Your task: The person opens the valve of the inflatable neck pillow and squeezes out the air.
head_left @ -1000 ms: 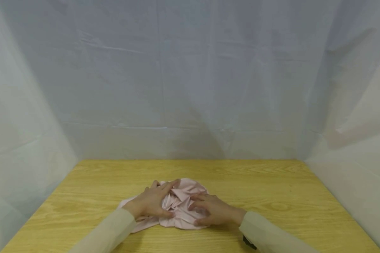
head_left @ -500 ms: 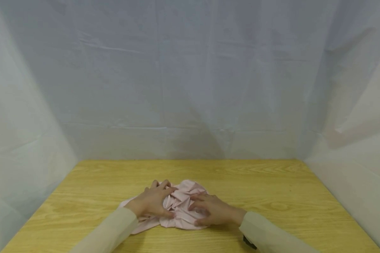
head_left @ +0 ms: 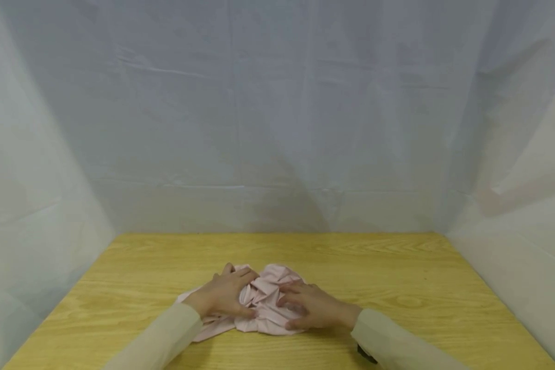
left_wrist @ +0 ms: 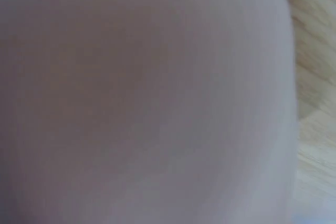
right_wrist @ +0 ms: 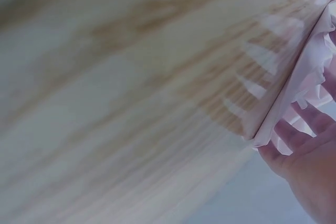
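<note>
A crumpled pale pink cloth (head_left: 270, 298) lies bunched on the wooden table, with gathered folds between the two hands. My left hand (head_left: 224, 293) rests on its left part, thumb toward the near side and fingers spread toward the far side. On the right part of the cloth lies my right hand (head_left: 312, 307), its fingers apart and loosely bent. In the right wrist view the fingers of the right hand (right_wrist: 310, 150) touch the edge of the cloth (right_wrist: 302, 77). A blurred pinkish surface fills most of the left wrist view and hides the left hand's fingers.
The wooden table (head_left: 374, 267) extends around the cloth on all sides. White sheeting hangs behind it as a back wall (head_left: 277, 128), with further sheets at the left (head_left: 32, 205) and right (head_left: 522, 205). A dark band (head_left: 366, 354) shows under the right sleeve.
My left fingers have drawn back slightly from the cloth's far side, and its far edge has sunk a little toward me. The right hand has hardly moved.
</note>
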Motion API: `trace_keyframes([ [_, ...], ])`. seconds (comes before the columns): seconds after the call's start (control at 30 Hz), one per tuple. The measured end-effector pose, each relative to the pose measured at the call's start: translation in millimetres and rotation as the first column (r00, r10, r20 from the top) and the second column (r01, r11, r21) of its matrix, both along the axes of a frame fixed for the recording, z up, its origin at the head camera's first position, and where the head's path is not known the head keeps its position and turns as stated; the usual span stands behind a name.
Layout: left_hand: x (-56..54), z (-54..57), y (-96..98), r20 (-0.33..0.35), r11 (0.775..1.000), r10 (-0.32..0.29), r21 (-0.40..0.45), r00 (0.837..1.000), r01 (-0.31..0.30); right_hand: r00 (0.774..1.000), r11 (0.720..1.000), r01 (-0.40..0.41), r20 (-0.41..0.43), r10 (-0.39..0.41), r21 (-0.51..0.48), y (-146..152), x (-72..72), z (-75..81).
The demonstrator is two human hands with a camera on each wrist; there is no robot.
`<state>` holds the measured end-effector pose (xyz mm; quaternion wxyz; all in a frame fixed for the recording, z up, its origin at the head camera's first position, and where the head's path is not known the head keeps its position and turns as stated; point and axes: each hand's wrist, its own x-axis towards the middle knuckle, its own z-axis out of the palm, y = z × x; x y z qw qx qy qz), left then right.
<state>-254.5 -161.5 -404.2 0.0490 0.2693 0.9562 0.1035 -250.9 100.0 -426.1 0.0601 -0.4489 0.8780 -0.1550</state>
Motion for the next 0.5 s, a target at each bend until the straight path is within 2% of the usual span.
trace_keyframes([
  [0.2, -1.5, -2.3, 0.1, -0.017, 1.0, -0.013, -0.022, 1.0, 0.012, 0.999, 1.0, 0.01, -0.036, -0.01, 0.001, 0.4, -0.1, 1.0],
  [0.5, -0.7, -2.5, -0.7, 0.008, 1.0, -0.026, 0.01, 1.0, 0.025, 0.991, 0.998, 0.018, -0.134, -0.026, -0.061, -0.8, -2.3, -2.1],
])
